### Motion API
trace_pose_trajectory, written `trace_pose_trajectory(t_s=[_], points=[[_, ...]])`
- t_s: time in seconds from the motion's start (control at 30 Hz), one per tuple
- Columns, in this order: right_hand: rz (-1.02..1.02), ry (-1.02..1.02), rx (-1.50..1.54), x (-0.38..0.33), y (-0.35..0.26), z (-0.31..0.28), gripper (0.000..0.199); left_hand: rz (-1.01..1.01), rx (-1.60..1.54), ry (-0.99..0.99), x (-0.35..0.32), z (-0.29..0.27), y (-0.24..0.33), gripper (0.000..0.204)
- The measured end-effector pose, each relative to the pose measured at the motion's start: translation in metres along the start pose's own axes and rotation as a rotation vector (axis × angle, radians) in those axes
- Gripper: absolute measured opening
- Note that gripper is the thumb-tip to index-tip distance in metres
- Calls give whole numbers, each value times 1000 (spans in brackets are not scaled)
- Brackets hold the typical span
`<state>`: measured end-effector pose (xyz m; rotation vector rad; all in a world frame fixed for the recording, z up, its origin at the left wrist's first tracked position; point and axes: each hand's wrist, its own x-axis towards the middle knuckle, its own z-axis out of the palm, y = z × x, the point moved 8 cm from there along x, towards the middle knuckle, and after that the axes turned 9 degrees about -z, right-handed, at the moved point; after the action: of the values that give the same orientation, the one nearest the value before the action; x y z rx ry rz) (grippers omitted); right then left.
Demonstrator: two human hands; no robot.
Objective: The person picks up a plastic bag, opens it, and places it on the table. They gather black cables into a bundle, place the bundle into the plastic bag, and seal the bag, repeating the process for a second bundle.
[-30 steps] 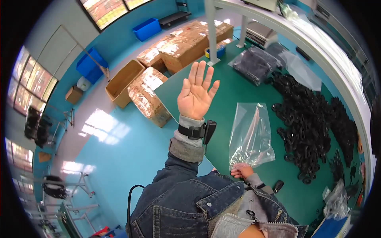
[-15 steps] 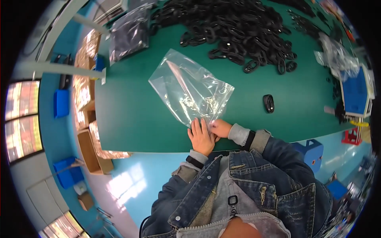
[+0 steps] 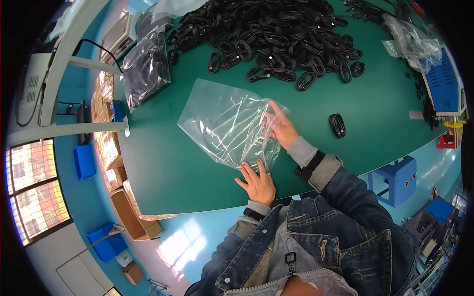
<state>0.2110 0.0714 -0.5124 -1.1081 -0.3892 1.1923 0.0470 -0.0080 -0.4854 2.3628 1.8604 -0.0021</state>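
A clear plastic bag (image 3: 217, 116) lies on the green table, its film creased and shiny. My left hand (image 3: 258, 186) has its fingers spread, with the tips on the bag's near edge. At the bag's right end is my right hand (image 3: 283, 127), fingers stretched out and partly seen through the film. Whether those fingers are inside the bag or under it, I cannot tell. Apart from the others, a single coiled black cable (image 3: 337, 125) lies to the right of my right hand.
A large heap of coiled black cables (image 3: 281, 39) covers the table's far side. A filled plastic bag (image 3: 147, 69) stands at the far left, and crumpled clear bags (image 3: 412, 42) lie at the far right beside a blue-topped device (image 3: 442, 81). A blue stool (image 3: 397, 181) is beyond the near right edge.
My right hand has moved away from my left, up and to the right, to the bag's right end, and its fingers have opened out. The bag has shifted slightly left. The view has tilted.
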Motion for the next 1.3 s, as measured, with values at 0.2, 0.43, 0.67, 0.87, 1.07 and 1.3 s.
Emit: trace_pose_trajectory(t_s=[0.2, 0.43, 0.67, 0.87, 1.07, 1.3], points=[[-35, -68, -42, 36, 8, -33, 51, 85, -69, -77, 2, -17, 9, 55], [140, -99, 18, 34, -1, -19, 55, -87, -472, 426, 109, -66, -123, 74], [195, -116, 107, 34, 2, -17, 56, -127, -510, -140, 239, -32, -211, 73], [211, -105, 100, 33, -2, -12, 59, -69, -1898, -470, 257, -33, -180, 58], [185, -118, 172, 31, -5, -14, 56, -158, -2247, -906, 232, -32, -167, 68], [241, -107, 191, 30, -3, -14, 60, 190, -2089, -1129, 241, -39, -133, 71]])
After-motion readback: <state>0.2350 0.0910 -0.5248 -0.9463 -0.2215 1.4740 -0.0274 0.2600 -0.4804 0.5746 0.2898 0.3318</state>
